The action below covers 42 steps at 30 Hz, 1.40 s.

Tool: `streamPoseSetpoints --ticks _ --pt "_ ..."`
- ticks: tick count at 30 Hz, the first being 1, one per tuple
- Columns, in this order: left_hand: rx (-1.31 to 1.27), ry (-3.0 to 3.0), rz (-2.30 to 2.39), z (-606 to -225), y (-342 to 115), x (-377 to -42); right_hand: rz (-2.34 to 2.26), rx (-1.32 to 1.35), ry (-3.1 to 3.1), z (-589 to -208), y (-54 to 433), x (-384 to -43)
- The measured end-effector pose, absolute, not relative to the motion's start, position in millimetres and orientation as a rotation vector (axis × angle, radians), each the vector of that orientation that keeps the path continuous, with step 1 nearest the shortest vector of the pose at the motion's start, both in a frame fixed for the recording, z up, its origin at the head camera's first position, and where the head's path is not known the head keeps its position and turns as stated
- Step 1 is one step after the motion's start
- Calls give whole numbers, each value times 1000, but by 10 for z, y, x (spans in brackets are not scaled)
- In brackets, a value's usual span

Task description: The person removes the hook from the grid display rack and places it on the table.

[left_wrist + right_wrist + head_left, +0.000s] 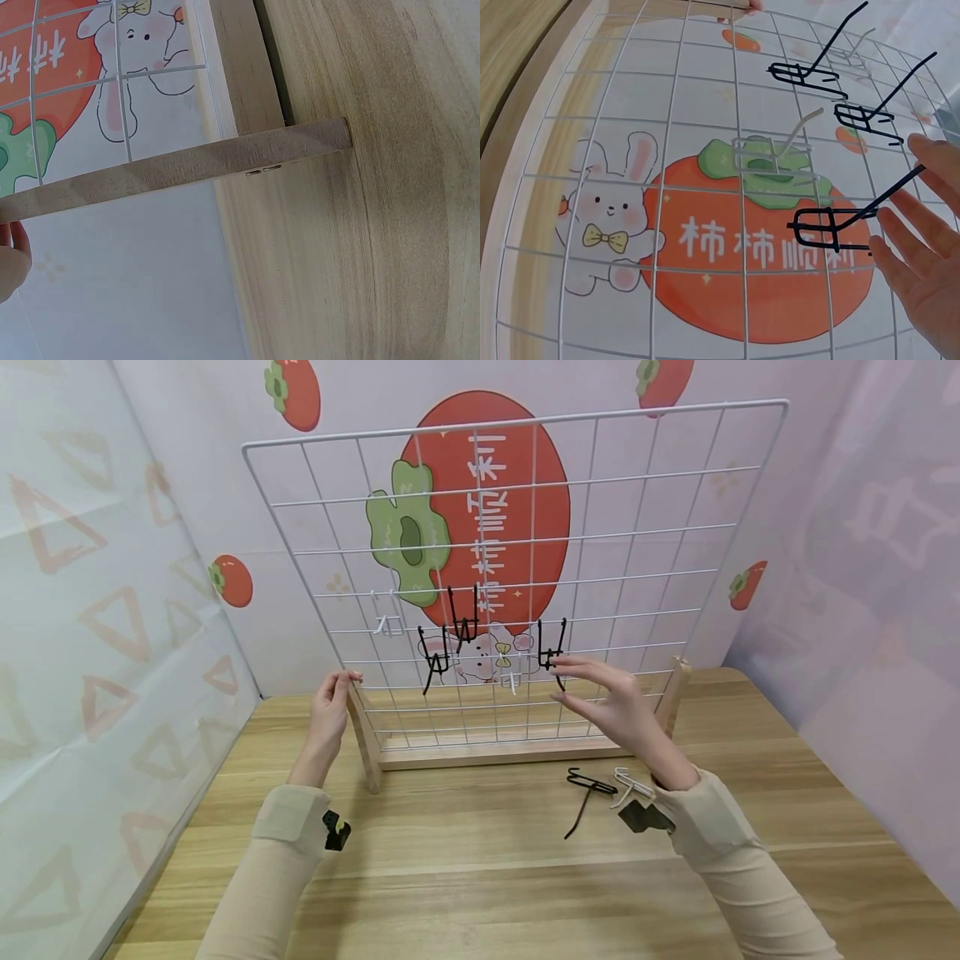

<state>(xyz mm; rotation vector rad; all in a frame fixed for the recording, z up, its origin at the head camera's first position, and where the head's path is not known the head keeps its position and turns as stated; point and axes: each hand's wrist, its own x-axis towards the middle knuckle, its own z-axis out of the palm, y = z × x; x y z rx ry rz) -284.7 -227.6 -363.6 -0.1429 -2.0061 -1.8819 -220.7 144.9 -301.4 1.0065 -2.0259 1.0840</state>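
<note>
In the head view a white wire grid panel (525, 422) leans back in a wooden stand. My left hand (327, 710) grips the left wooden side post (363, 735), fingers at its upper end; the left wrist view catches part of that hand (11, 262) at the post. Beside a black hook (551, 656) hanging on the grid is my right hand (618, 702), thumb and fingers spread apart. In the right wrist view its fingers lie about the prong of that black hook (825, 229), not closed on it; whether they touch cannot be told.
More black hooks (463, 625) and white hooks (386, 625) hang on the grid to the left. One loose black hook (588, 787) and one white hook (633, 783) lie on the wooden table (465, 877) near my right wrist. A printed cloth (637, 468) stands behind.
</note>
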Motion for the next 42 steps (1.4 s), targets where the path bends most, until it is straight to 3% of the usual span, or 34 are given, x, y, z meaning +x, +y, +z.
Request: streamPoseSetpoints --ticks 16,42 --pt "-128 -2016 -1881 -3619 -2273 -2847 1149 1068 -1961 -3089 1469 -2372" --pt "-123 -2002 -1891 -3634 -2276 -2846 1345 1024 -1955 -2980 1417 -2315"
